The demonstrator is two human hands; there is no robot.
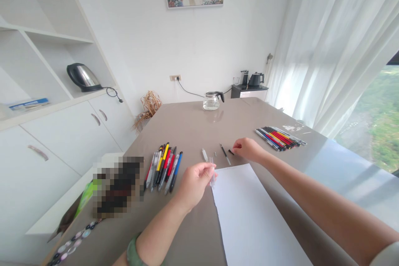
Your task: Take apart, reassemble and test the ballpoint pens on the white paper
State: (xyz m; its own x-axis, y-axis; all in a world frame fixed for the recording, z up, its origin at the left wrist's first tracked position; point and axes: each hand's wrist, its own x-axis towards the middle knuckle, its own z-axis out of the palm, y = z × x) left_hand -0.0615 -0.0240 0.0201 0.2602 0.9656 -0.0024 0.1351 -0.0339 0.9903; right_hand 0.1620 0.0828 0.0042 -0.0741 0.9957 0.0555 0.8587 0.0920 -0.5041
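Note:
My left hand (195, 183) pinches a clear plastic pen barrel (212, 179) upright over the corner of a white sheet of paper (249, 212). The fingers of my right hand (247, 149) are closed at a small black pen part (231, 152) at the table surface. Left of that part lies an ink refill (225, 153) with a dark end. A tiny pale piece (215, 154) and a whitish, pointed pen part (204, 154) lie beyond my left hand.
Pens in several colours (163, 168) lie bunched at the left, and a row of pens (279, 138) lies at the right near white scraps (293, 127). A glass pot (211, 102) stands at the table's far end. A beaded strand (75, 243) and a blurred dark object (120, 187) are near the left edge.

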